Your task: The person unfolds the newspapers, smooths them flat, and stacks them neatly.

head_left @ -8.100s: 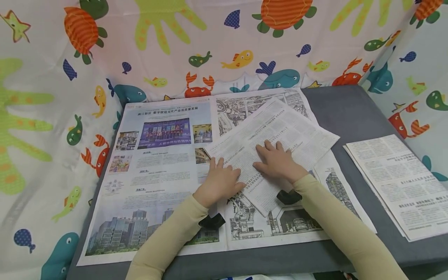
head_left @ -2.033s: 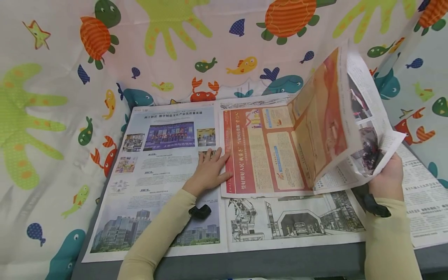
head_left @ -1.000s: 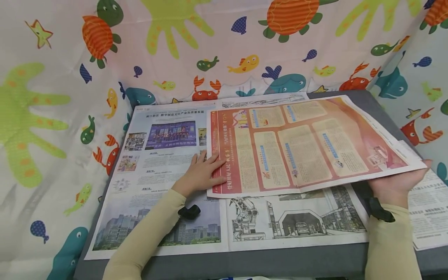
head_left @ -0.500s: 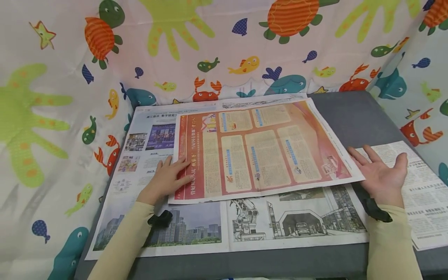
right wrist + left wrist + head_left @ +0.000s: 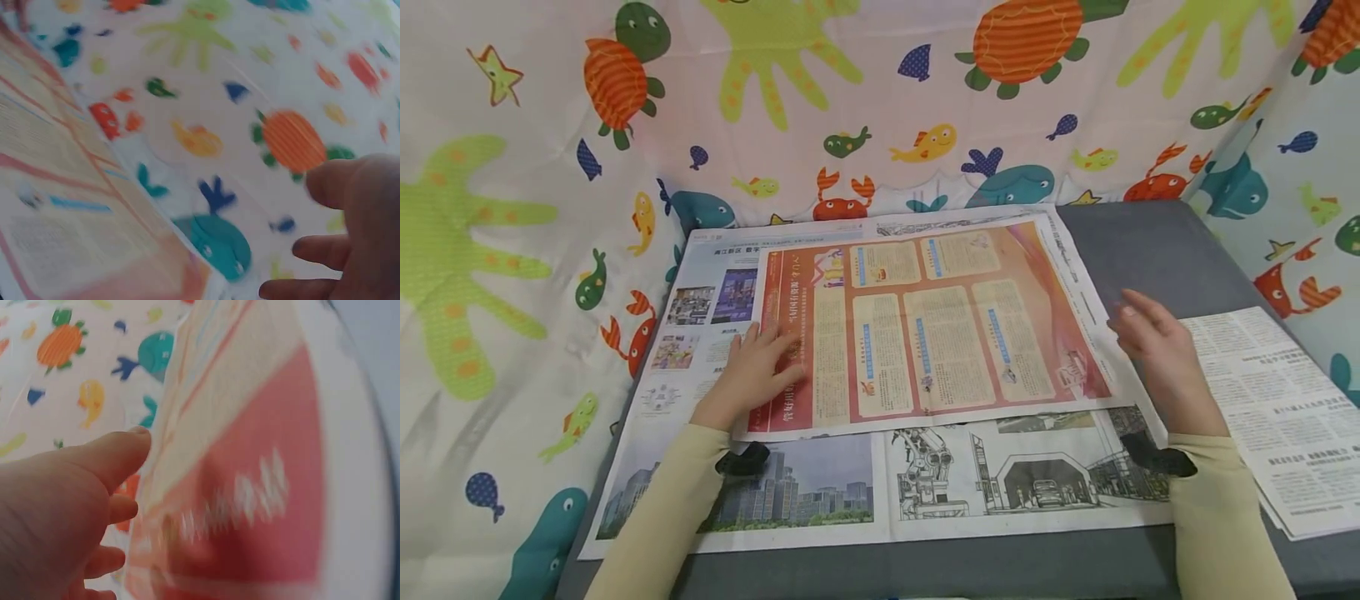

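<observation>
A folded newspaper with a red and orange page (image 5: 940, 333) faces up on a larger spread newspaper (image 5: 1037, 492). My left hand (image 5: 748, 371) rests at its left edge, fingers spread over the red strip. In the left wrist view, the thumb and loosely bent fingers of the left hand (image 5: 56, 506) show beside the red page (image 5: 269, 475). Beyond the page's right edge is my right hand (image 5: 1165, 358), fingers extended and palm turned inward, holding nothing. The right wrist view shows the right hand (image 5: 356, 231) apart from the page (image 5: 69, 212).
A stack of black-and-white newspapers (image 5: 1285, 417) lies at the right of the grey table (image 5: 1150, 250). A curtain (image 5: 895, 100) printed with sea animals stands behind the table and along its sides.
The right hand turned the newspaper's page over to the red side and let go. The newspaper slid left with the left hand. Lately the right hand rolled from palm up and moved left.
</observation>
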Tool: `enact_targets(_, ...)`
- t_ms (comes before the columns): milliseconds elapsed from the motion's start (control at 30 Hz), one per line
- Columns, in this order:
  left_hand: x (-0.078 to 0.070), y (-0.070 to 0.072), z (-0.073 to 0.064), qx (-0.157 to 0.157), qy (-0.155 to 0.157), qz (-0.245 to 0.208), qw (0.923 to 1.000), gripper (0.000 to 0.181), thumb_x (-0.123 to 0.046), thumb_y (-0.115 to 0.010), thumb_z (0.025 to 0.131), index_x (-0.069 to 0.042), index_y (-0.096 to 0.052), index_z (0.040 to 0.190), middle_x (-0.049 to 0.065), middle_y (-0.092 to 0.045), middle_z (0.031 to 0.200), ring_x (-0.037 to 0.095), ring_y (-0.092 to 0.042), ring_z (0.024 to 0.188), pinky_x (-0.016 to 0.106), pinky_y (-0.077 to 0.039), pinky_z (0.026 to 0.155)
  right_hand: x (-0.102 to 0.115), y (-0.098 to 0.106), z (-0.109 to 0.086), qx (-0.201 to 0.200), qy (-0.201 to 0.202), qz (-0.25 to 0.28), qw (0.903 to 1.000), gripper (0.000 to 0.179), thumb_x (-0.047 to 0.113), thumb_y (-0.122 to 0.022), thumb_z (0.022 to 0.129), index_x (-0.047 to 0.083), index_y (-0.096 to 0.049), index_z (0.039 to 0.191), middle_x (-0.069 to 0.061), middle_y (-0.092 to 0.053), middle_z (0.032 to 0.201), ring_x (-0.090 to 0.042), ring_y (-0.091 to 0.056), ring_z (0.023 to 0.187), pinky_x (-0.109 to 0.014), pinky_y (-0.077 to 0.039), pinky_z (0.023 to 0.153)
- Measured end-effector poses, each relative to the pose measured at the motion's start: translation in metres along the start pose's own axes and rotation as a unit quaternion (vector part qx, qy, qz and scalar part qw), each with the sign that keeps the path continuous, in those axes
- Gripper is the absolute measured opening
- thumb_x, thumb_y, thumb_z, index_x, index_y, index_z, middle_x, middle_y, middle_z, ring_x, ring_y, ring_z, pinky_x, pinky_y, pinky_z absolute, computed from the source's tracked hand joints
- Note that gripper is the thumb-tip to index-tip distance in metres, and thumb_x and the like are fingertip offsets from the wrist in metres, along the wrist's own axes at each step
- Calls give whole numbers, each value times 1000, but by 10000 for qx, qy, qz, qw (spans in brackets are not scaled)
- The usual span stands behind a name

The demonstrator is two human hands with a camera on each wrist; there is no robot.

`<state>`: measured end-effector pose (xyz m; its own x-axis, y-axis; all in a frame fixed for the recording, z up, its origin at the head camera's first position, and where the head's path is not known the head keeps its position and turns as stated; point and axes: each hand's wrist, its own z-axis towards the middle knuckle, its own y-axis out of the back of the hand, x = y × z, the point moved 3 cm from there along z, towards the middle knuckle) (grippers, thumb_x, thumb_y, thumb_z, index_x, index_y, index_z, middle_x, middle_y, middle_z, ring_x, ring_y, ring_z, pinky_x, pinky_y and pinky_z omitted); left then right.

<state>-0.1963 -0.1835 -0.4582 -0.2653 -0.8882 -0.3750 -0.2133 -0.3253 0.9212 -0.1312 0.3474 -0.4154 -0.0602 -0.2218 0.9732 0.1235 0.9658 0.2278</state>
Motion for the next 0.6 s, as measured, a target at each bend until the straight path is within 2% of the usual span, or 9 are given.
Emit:
enact_targets(33,-5,0,4,8,-45,3,10000,72,-50,-65,95,-17,-44,156,22,-26,167,55,-7,155,75,-4,120,8,-12,-1,74,93,-769,9970,64,38,-47,108,8,-27,162,-26,-34,163,-17,-58,131,-26,-53,100)
enact_targets(67,-11,0,7,30,-84,7,10000,73,-50,-66,94,-18,-44,156,21,-25,168,55,-6,155,74,-4,121,15,-26,-2,218,196,-1448,9890,64,37,-48,108,7,-30,161,-29,-36,160,-27,-54,136,-35,-53,101)
enact_targets(133,-22,-2,14,98,-153,11,9998,75,-51,-66,93,-19,-42,157,20,-23,169,54,-5,156,74,-6,121,24,-55,-6,690,507,-2521,9639,62,35,-50,107,4,-34,159,-33,-36,158,-46,-45,142,-54,-48,106)
enact_targets(167,-27,-4,18,157,-184,54,9997,76,-52,-66,93,-20,-41,158,19,-22,170,53,-4,156,73,-6,121,25,-69,-10,992,673,-2815,9521,62,34,-52,106,3,-35,158,-34,-34,159,-54,-39,143,-62,-44,107)
enact_targets(200,-31,-6,21,227,-206,96,9995,78,-53,-65,93,-21,-39,159,18,-20,170,53,-4,156,73,-5,121,25,-82,-13,1298,834,-3016,9409,62,32,-53,105,2,-36,157,-35,-32,160,-56,-36,144,-69,-40,107)
enact_targets(300,-37,-19,28,405,-245,245,9986,80,-57,-60,95,-22,-33,161,16,-15,172,52,-5,157,71,-5,123,17,-114,-24,2022,1305,-3529,9042,61,29,-58,103,0,-41,155,-34,-29,162,-58,-30,147,-72,-27,115)
enact_targets(400,-37,-33,31,568,-197,316,9977,80,-60,-55,97,-24,-28,163,14,-12,173,51,-2,157,70,-3,124,5,-133,-32,2367,1574,-3933,8744,58,31,-61,102,3,-48,152,-34,-34,159,-60,-28,146,-72,-27,115)
enact_targets(500,-35,-40,31,628,-148,269,9976,79,-60,-53,98,-24,-26,163,13,-9,173,50,3,158,69,0,124,-4,-140,-36,2396,1606,-4251,8580,58,35,-63,100,7,-53,149,-33,-37,158,-62,-28,145,-73,-29,114)
enact_targets(600,-34,-41,31,555,-183,250,9980,78,-59,-53,98,-24,-27,163,13,-9,173,50,4,157,69,0,124,-7,-142,-37,2273,1600,-4433,8522,58,36,-65,97,8,-55,147,-31,-38,158,-62,-28,146,-74,-30,112)
